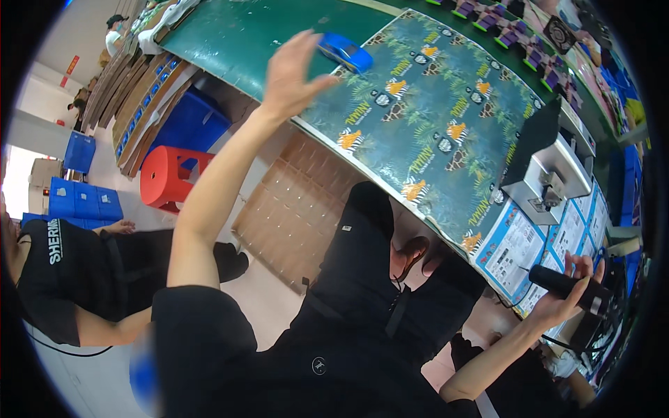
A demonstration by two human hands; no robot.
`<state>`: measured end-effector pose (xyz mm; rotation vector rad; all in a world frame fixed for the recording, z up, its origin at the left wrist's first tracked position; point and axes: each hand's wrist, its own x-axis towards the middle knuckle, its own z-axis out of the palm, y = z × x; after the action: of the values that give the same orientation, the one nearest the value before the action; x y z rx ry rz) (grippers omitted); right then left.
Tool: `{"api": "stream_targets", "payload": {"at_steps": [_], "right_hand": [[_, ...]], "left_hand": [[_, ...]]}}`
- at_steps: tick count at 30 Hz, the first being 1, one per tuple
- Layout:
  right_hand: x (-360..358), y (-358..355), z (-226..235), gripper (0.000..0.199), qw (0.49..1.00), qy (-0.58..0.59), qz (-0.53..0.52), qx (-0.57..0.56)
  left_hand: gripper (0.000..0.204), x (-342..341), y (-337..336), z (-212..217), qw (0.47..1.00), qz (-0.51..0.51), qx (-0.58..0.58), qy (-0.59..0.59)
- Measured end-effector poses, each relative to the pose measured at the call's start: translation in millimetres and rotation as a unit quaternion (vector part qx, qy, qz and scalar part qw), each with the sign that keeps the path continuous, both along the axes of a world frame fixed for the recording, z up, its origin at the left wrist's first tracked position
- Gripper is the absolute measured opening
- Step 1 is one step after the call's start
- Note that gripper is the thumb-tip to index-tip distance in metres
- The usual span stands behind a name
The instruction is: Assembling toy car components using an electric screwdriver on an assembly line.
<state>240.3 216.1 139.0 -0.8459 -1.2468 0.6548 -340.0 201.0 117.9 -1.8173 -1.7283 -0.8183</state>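
Observation:
My left hand is stretched out over the far left of the workbench, slightly smeared by motion. Its thumb stands apart from the fingers, and nothing is seen in it. Just to its right lies a blue toy car, at the edge of a patterned sheet printed with animals and leaves. At the right end of the bench, my right hand is wrapped round a black electric screwdriver. The thin bit points left, above blue-bordered printed sheets.
Beyond the right hand stands a metal fixture with a dark panel. Purple-and-green parts line a belt at the far side. A red stool, stacked cardboard trays and blue bins are at left, near a seated person.

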Motion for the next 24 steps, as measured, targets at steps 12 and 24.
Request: {"api": "stream_targets", "payload": {"at_steps": [12,24], "right_hand": [[-77.5,-90.8,-52.0,0.023,0.961,-0.263,-0.065,-0.049],[-447.1,15.4,-41.0,0.092,0.624,-0.687,0.321,0.187]], "left_hand": [[0.045,-53.1,-281.1,-374.2,0.756,0.366,-0.232,-0.490],[0.053,-201.5,-248.0,-484.2,0.671,0.483,-0.391,-0.404]]}}
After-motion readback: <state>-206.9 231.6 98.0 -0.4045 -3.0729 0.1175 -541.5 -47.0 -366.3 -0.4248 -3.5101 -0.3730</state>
